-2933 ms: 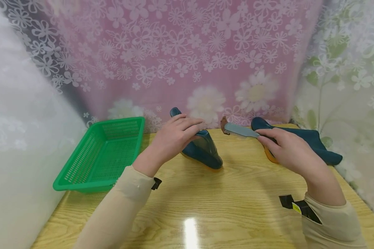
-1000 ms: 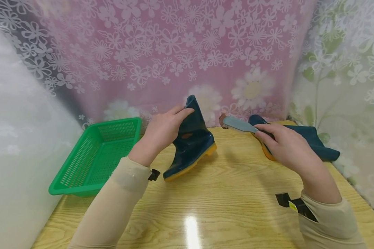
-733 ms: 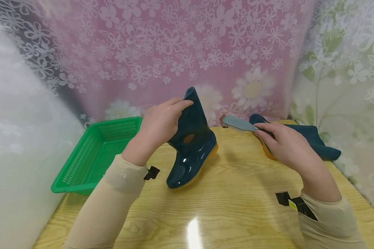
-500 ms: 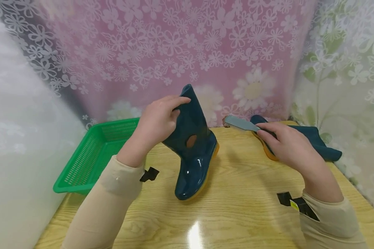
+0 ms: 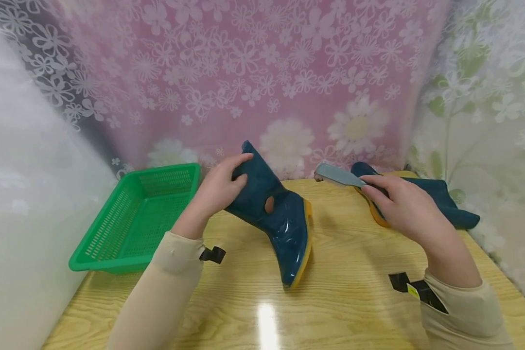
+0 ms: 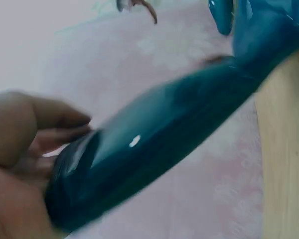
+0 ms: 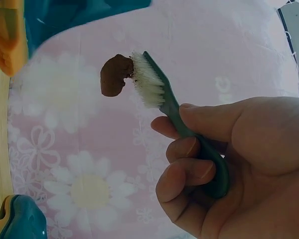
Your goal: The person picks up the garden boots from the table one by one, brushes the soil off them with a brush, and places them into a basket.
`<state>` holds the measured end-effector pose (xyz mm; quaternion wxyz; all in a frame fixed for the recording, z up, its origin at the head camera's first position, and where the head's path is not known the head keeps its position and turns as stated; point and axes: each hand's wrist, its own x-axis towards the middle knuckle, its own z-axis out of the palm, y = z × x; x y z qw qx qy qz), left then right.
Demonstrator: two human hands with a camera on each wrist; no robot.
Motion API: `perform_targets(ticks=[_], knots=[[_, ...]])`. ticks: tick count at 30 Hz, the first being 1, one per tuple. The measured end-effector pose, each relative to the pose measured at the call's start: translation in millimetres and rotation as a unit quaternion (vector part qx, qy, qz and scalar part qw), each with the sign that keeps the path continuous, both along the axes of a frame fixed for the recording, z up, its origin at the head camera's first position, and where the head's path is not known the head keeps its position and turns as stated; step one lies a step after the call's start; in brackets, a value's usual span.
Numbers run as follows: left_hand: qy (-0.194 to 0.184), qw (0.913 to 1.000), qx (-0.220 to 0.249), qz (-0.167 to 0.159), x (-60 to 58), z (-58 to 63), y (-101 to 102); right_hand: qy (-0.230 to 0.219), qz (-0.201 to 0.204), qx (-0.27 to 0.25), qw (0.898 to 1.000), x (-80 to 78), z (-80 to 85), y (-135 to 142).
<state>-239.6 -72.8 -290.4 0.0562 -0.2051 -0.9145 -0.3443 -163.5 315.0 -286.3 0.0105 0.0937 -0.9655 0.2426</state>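
Note:
My left hand [image 5: 220, 187] grips a dark blue rubber boot [image 5: 288, 218] by the top of its shaft. The boot has a yellow sole, and its shaft leans left while the toe points down toward the front of the table. On the shaft near the ankle sits a round brown patch [image 5: 269, 204]. My right hand [image 5: 404, 204] holds a brush [image 7: 177, 117] with pale bristles and a dark green handle, fingers curled round the handle. A brown clump [image 7: 115, 75] clings to the bristle tips, apart from the boot.
A second blue boot [image 5: 437, 194] with a yellow sole lies on its side at the back right, partly behind my right hand. The green plastic basket [image 5: 135, 262] stands at the left of the wooden table [image 5: 332, 301]. Behind hangs a flowered pink curtain [image 5: 262, 73].
My left hand has lifted and turned the boot: its toe has swung from the left toward the front right, and the shaft now tilts left. The brush has stayed nearly in place.

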Motion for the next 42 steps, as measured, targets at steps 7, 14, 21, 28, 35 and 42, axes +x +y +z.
perform_targets(ticks=[7, 14, 21, 28, 35, 42], knots=[[0.039, 0.9960, -0.080, 0.003, 1.7, -41.9, -14, 0.007, 0.008, 0.003, 1.000, -1.3, 1.4, -1], [0.064, 0.9712, -0.229, 0.009, 10.3, -67.9, -25, 0.012, 0.011, 0.006, 1.000, -0.6, 3.2, -4], [0.036, 0.9445, -0.325, -0.034, 24.0, -74.7, -34, 0.019, 0.013, 0.008, 1.000, -1.8, 4.3, -8], [0.132, 0.8787, -0.459, -0.001, 25.4, -97.8, -35, 0.011, 0.016, 0.006, 1.000, -1.8, 1.3, -12], [0.125, 0.8644, -0.485, 0.040, 20.0, -116.7, -37, 0.006, 0.022, 0.002, 1.000, -1.2, -2.4, -15], [0.110, 0.8661, -0.483, 0.067, 12.8, -131.4, -40, 0.004, 0.024, 0.001, 1.000, -1.9, -5.2, -17]])
